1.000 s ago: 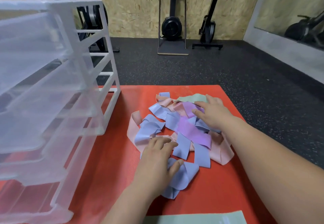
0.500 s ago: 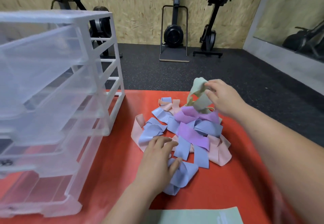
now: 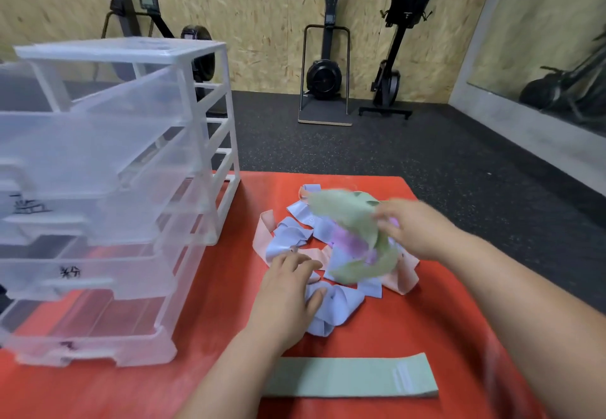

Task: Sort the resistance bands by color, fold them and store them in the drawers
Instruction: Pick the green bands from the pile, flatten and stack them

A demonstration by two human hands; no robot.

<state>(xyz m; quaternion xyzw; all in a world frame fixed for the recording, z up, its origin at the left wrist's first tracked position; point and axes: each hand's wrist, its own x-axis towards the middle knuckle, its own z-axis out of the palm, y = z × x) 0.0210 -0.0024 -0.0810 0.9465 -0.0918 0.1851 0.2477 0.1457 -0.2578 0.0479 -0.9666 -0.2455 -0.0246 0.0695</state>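
A tangled pile of blue, pink and purple resistance bands (image 3: 295, 238) lies on the red mat (image 3: 426, 320). My right hand (image 3: 413, 231) grips a green band (image 3: 351, 218) and holds it in the air over the pile; the band is blurred by motion. My left hand (image 3: 288, 294) rests on the near edge of the pile, its thumb on a blue band (image 3: 337, 307). A second green band (image 3: 351, 379) lies flat on the mat close to me. The clear plastic drawer unit (image 3: 108, 189) stands at the left, with several drawers pulled out.
Beyond the mat is dark rubber floor. Exercise machines (image 3: 324, 77) stand against the wooden back wall. A mirror (image 3: 557, 41) lines the right wall.
My right hand has pulled the green band out of the pile, lifted it and swung it toward me. My left hand has stayed on the pile. The camera has tilted up.
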